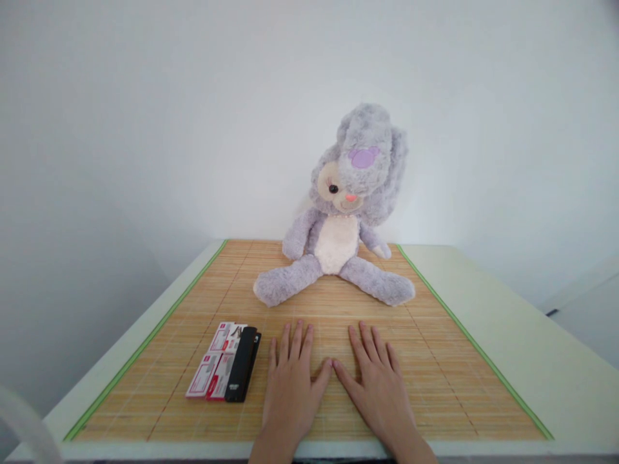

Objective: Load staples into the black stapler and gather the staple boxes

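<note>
My left hand [291, 385] lies flat on the bamboo mat [435, 374], palm down, fingers stretched out. My right hand [378, 385] lies flat beside it in the same way, and the two thumbs touch at their tips. Neither hand holds anything. Just left of my left hand lie a black stapler [242, 363] and small red-and-white boxes [216, 361], side by side. A grey-lilac plush rabbit [343, 219] sits upright at the far end of the mat, legs spread toward my hands.
The mat has green edging and covers the middle of a pale table [532, 322]. A white wall stands right behind the table. A blurred pale curved object [24, 425] shows at the lower left corner.
</note>
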Action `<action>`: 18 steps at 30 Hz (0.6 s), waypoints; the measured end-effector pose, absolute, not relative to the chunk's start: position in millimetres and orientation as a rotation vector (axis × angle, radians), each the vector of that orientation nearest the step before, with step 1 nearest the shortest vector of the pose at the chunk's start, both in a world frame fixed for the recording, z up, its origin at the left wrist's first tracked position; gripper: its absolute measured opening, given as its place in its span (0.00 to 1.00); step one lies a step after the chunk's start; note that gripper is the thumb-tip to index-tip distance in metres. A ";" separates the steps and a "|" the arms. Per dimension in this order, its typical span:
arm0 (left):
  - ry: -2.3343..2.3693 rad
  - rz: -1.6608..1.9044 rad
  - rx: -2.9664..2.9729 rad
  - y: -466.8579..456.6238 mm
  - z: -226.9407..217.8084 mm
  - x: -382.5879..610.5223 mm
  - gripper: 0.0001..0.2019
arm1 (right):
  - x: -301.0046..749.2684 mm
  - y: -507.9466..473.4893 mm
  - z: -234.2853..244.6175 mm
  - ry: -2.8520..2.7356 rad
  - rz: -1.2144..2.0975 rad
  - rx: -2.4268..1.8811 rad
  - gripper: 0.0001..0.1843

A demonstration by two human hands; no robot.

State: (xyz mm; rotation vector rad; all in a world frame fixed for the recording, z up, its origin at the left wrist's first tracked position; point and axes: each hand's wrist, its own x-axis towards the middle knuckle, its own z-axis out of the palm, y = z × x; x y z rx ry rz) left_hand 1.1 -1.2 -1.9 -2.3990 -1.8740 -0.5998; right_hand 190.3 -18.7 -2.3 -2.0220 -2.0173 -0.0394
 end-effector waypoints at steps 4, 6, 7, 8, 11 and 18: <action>-1.877 -0.591 -2.399 -1.0 -1.4 1.2 0.33 | 189.7 -18.7 -1.9 -2.017 -0.041 -2.035 0.42; -1.874 -0.600 -2.397 -0.6 -2.4 1.2 0.33 | 189.5 -19.2 -1.4 -2.020 -0.036 -2.035 0.42; -1.869 -0.607 -2.398 -0.5 -3.2 1.1 0.33 | 189.6 -19.4 -1.3 -2.021 -0.032 -2.033 0.42; -1.860 -0.613 -2.403 -0.7 -4.1 1.1 0.33 | 189.8 -19.6 -1.2 -2.020 -0.028 -2.029 0.42; -1.806 -0.626 -2.450 -3.5 -6.1 0.9 0.31 | 192.0 -18.6 -0.8 -2.004 -0.009 -2.008 0.40; -1.612 -0.629 -2.535 -30.1 -11.1 2.5 0.30 | 169.6 -5.2 28.2 -1.832 0.219 -1.925 0.29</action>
